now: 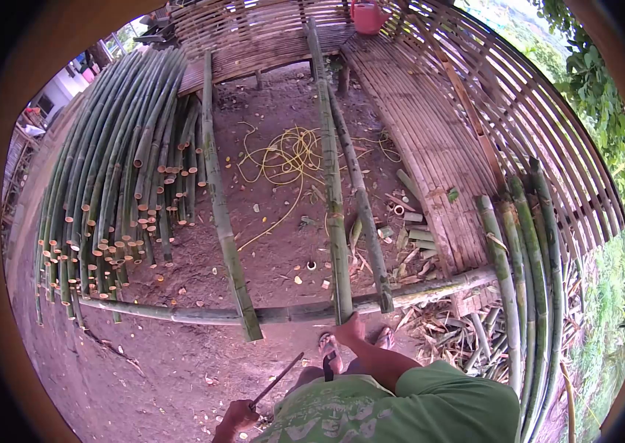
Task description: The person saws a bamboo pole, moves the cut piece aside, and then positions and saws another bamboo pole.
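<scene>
Gripping the near end of a long bamboo pole [333,192], the right hand [349,328] wraps its fingers around the stem where it rests on a horizontal crossbar pole [179,314]. The left hand [237,417], low at the frame edge, is clenched on what appears to be a long-bladed knife [277,380], blade angled up and rightward. A stack of cut bamboo [120,170] lies to the left, yellow cord [290,155] on the dirt beyond, and a slatted platform [430,140] to the right.
</scene>
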The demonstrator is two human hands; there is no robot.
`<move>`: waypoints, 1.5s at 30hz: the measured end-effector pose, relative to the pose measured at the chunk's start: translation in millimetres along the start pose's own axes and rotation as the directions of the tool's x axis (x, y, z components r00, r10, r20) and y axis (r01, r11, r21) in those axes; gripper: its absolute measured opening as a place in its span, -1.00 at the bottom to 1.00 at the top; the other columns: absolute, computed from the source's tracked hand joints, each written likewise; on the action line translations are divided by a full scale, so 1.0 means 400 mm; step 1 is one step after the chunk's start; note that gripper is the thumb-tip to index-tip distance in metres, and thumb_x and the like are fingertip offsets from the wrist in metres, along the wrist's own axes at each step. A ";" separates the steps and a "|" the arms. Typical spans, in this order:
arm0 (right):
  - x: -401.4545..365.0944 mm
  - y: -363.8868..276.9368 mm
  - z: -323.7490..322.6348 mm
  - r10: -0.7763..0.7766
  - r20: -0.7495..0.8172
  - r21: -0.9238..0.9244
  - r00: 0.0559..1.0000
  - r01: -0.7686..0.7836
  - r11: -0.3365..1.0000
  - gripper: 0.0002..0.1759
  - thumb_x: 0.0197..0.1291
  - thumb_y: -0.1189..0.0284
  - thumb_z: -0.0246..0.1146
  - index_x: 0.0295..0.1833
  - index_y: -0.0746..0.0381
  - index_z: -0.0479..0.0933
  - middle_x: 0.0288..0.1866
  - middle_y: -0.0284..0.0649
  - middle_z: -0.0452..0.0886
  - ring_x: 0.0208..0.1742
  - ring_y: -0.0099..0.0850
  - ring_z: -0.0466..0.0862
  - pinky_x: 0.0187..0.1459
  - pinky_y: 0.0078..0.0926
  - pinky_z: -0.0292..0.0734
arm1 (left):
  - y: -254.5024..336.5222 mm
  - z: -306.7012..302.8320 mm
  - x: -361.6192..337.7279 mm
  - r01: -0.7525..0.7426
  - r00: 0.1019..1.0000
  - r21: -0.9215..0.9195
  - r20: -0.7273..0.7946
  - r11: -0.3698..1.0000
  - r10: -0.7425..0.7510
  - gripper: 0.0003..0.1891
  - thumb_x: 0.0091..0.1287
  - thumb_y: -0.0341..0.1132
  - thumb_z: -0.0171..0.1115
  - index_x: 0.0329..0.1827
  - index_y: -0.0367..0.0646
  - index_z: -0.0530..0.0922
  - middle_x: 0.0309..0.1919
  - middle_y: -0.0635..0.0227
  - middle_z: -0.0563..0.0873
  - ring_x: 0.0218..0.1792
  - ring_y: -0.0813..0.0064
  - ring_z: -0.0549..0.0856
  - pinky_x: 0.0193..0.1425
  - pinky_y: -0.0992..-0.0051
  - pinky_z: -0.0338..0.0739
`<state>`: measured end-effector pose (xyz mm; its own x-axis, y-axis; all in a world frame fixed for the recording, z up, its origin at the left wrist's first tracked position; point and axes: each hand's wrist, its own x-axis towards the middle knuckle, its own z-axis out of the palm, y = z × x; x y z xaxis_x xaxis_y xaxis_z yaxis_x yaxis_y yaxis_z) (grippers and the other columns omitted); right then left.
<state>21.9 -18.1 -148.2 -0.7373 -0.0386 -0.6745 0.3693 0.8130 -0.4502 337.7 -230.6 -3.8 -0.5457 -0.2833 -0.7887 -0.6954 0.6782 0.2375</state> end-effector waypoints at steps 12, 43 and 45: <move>0.031 0.024 -0.016 -0.115 0.036 -0.194 0.993 0.120 0.974 -0.10 -0.25 0.10 0.43 0.15 0.38 0.24 -0.02 0.14 0.56 0.07 0.03 0.57 0.11 -0.14 0.48 | -0.014 -0.048 0.053 0.025 0.998 -0.063 0.065 0.998 -0.021 -0.80 -0.06 -0.22 0.23 -0.54 -0.17 0.48 -0.65 0.14 0.55 -0.58 0.31 0.51 -0.40 0.26 0.45; -0.043 -0.344 0.363 -0.328 0.438 -0.153 0.837 0.429 0.890 0.21 -0.41 -0.07 0.53 0.27 0.53 0.20 0.23 0.23 0.40 0.23 -0.05 0.50 0.21 -0.23 0.45 | -0.165 0.256 -0.089 0.142 0.981 -0.362 -0.070 0.921 -0.179 -0.68 0.00 -0.08 0.35 -0.47 -0.18 0.56 -0.64 0.19 0.58 -0.59 0.30 0.54 -0.45 0.28 0.43; -0.073 -0.358 0.409 -0.258 0.421 -0.140 0.869 0.344 0.929 0.27 -0.42 -0.08 0.55 0.29 0.53 0.16 0.25 0.20 0.40 0.26 -0.09 0.47 0.25 -0.25 0.41 | -0.144 0.287 -0.134 0.103 0.963 -0.629 -0.131 0.771 -0.235 -0.81 0.02 -0.23 0.25 -0.43 -0.16 0.58 -0.62 0.10 0.60 -0.57 0.20 0.60 -0.46 0.25 0.42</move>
<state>83.2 -228.3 -159.6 -0.4982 -0.4883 -0.7165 0.0102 0.8230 -0.5680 460.7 -176.6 -40.3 -0.4236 -0.5207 -0.7413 -0.8860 0.0677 0.4587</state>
